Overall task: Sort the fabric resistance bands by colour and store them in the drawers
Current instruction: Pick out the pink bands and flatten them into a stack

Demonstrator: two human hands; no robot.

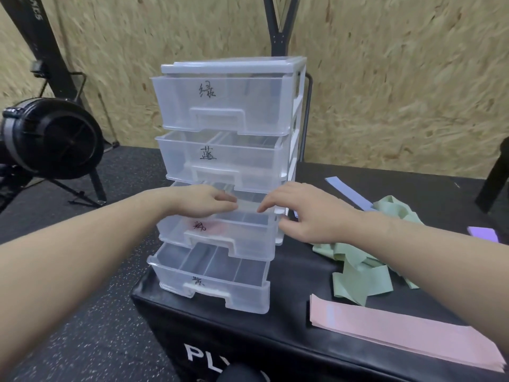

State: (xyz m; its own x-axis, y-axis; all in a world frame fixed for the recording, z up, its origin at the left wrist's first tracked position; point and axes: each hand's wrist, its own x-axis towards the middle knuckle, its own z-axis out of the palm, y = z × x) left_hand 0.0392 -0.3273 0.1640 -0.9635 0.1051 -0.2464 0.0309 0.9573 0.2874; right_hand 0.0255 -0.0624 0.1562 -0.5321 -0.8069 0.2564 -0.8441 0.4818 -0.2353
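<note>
Both my left hand (205, 201) and right hand (303, 213) lie relaxed, holding nothing, at the third drawer (220, 232) of the drawer unit (228, 68). Right of the unit, the green bands (355, 267) look limp and light. I'd pinch a fold.

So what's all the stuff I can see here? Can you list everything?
Clear plastic drawer unit: one, see-through with white frame, on the box's left end; four drawers pulled out by differing amounts.
Pale green fabric bands: a tangled heap, number unclear, right of the unit.
Pink fabric bands: a flat stack, number unclear, near front edge.
Blue fabric band: one strip, behind the green heap.
Purple fabric band: one showing, far right.
Black padded box: one, under everything.
Black fan-wheel machine: one, on the floor, left.
Left hand: fingers over the third drawer.
Right hand: fingers at the same drawer's right side.
</note>
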